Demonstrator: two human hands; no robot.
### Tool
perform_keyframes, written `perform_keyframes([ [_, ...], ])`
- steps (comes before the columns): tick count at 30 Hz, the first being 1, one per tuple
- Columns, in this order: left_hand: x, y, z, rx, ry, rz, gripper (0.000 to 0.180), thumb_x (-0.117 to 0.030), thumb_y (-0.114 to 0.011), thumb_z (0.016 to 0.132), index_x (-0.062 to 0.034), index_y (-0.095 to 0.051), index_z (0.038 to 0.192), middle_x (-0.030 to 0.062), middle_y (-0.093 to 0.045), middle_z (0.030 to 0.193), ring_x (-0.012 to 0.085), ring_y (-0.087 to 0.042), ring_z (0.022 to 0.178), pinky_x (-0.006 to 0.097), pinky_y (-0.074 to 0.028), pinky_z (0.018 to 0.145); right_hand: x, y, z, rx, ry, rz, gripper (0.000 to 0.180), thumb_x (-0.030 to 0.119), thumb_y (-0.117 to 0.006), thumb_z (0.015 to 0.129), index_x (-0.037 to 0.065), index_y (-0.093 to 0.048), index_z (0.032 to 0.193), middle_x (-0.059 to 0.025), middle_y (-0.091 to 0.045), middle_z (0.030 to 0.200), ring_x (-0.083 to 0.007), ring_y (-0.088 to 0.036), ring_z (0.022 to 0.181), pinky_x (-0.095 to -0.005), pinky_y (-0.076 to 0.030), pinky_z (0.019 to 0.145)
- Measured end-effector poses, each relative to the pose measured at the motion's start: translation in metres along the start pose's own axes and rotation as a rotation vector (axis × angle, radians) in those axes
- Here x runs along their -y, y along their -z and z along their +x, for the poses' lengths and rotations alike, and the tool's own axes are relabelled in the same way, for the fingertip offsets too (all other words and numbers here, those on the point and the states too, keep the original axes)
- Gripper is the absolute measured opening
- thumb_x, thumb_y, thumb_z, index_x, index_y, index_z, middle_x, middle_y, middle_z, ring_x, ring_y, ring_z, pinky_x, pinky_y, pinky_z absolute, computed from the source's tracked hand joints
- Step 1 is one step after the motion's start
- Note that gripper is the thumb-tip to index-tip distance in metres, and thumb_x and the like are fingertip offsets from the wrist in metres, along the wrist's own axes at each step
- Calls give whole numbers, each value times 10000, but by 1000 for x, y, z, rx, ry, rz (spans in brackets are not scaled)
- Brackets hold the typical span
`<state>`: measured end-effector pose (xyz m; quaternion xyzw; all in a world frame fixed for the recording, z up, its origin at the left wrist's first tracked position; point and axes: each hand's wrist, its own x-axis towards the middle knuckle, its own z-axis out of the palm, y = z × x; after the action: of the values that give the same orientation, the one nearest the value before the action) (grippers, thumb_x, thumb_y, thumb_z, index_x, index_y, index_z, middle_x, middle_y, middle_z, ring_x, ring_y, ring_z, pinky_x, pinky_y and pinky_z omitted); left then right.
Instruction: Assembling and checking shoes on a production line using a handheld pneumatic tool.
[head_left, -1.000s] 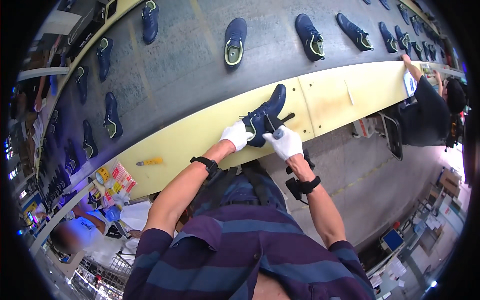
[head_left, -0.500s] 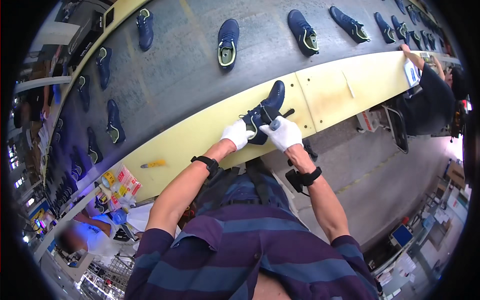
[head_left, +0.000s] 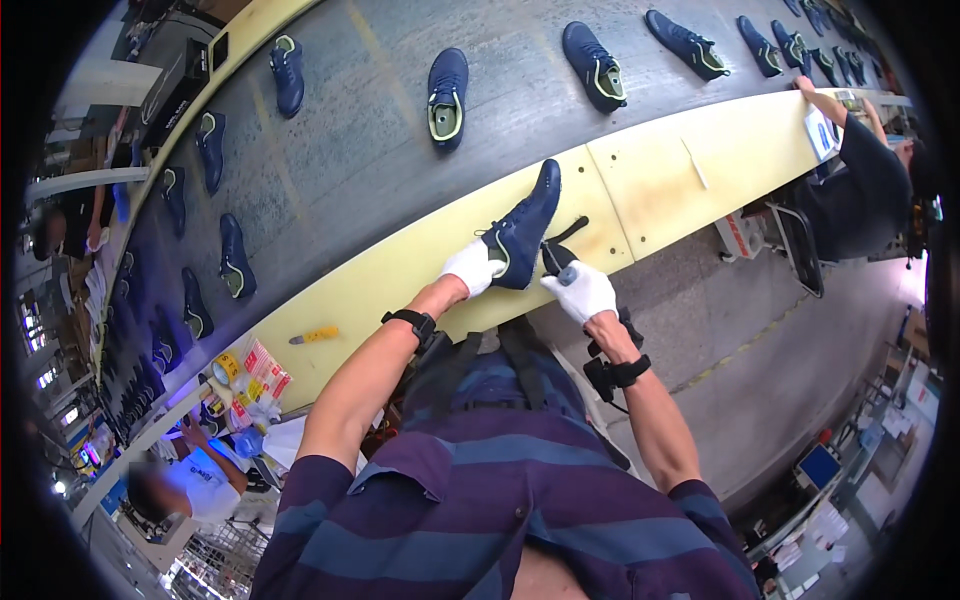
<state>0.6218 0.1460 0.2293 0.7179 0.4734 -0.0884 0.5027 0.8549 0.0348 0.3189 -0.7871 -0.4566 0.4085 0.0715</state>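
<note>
A navy lace-up shoe (head_left: 528, 220) with a pale green collar lining stands tilted on the yellow ledge, its toe pointing away from me. My left hand (head_left: 474, 268), in a white glove, is closed on the shoe's heel and collar. To the right of the heel, my gloved right hand (head_left: 584, 293) grips a hand tool (head_left: 569, 275) with a rounded grey handle and a thin shaft; its exact kind is unclear. Beside the shaft is a small black piece (head_left: 557, 258), partly hidden. A narrow black strip (head_left: 572, 230) lies on the ledge just beyond.
Beyond the yellow ledge (head_left: 400, 255), a grey conveyor belt (head_left: 350, 160) carries several navy shoes. A yellow-handled tool (head_left: 316, 335) lies at left, near a tape roll (head_left: 226, 368) and red-and-white packaging (head_left: 265, 370). A co-worker (head_left: 865, 200) sits at the ledge's right end.
My right hand and its tool have moved off the shoe, right and slightly down. The shoe's side is now uncovered and the shoe sits more upright. The belt shoes have shifted slightly.
</note>
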Motion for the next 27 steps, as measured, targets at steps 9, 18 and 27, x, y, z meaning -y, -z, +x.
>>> perform_keyframes([
  [9, 3, 1, -1, -19, -35, -38, 518, -370, -705, 924, -53, -664, 1332, 246, -714, 1279, 454, -673, 1174, 482, -551, 1001, 25, 7, 13, 16, 95, 47, 485, 510, -818, 870, 32, -744, 909, -203, -765, 862, -403, -755, 857, -462, -584, 775],
  [18, -24, 12, -11, 21, 118, -14, 437, -349, -710, 944, -77, -681, 1285, 247, -735, 1201, 465, -699, 1111, 525, -568, 945, 82, 18, 47, -13, 137, 20, 479, 516, -821, 864, 45, -749, 918, -203, -768, 889, -403, -753, 886, -456, -593, 788],
  [27, 19, -12, 10, -18, 75, -18, 527, -426, -695, 948, -41, -669, 1308, 246, -707, 1290, 464, -677, 1171, 517, -555, 984, 17, 3, 19, 77, 34, 29, 495, 512, -819, 877, 22, -758, 917, -196, -775, 883, -398, -756, 873, -453, -589, 794],
])
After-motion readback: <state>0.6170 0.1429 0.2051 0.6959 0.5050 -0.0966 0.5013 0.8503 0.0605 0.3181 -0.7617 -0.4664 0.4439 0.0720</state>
